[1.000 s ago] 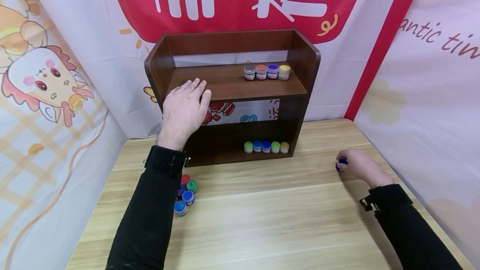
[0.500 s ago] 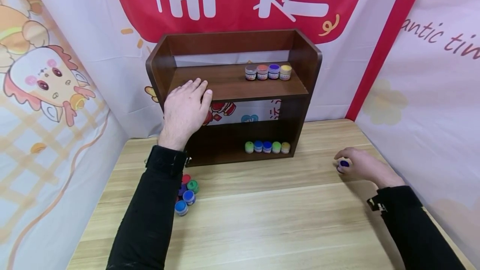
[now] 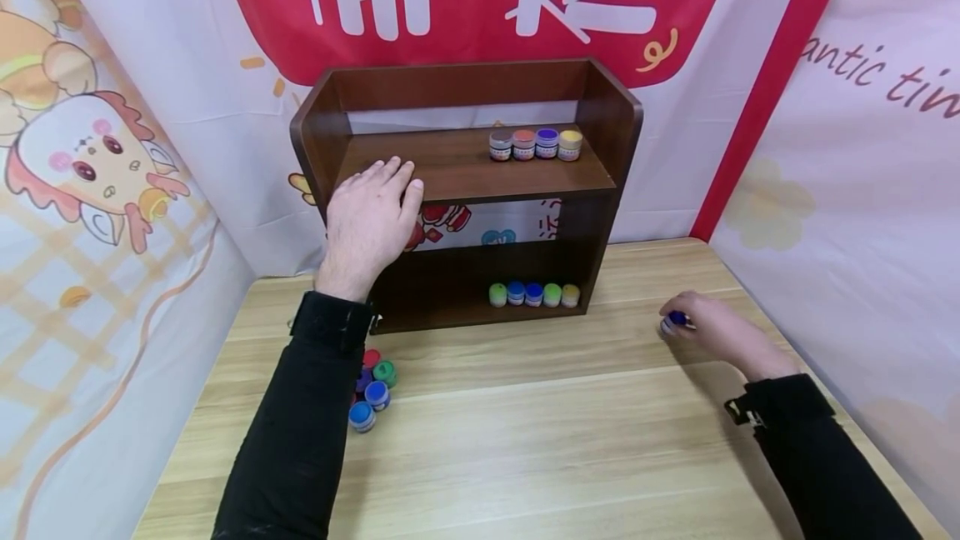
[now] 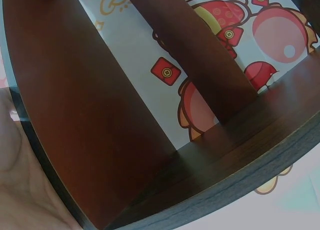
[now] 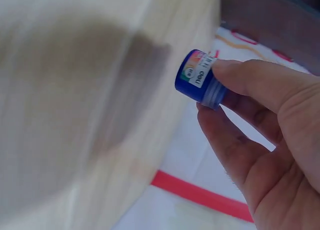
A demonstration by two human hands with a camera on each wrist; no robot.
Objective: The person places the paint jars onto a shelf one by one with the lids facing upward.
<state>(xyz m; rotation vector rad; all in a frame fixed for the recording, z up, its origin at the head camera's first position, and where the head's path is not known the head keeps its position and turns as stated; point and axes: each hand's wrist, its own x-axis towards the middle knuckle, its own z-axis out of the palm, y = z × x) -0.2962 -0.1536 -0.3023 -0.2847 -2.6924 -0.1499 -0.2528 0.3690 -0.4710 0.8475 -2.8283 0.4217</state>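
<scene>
In the head view my left hand (image 3: 367, 223) rests with extended fingers on the middle board of a dark brown wooden shelf (image 3: 472, 175), near its left side. The left wrist view shows part of the palm (image 4: 30, 180) against the board's edge. Over the right part of the table, my right hand (image 3: 723, 336) pinches a small blue paint jar (image 3: 672, 322) between thumb and fingertips. Seen from the right wrist, the paint jar (image 5: 195, 82) is tilted, with a white label on its side. Its clear end points toward the palm.
A row of several paint jars (image 3: 546, 144) stands at the right of the middle board, another row of jars (image 3: 533, 295) on the bottom board. Several loose jars (image 3: 377, 395) cluster on the wooden table (image 3: 525, 448), partly hidden by the left sleeve. Printed cloth walls (image 3: 810, 173) enclose the table.
My right hand turns the paint jar in its fingers, shifting it slightly left and away from me. The left hand stays on the shelf.
</scene>
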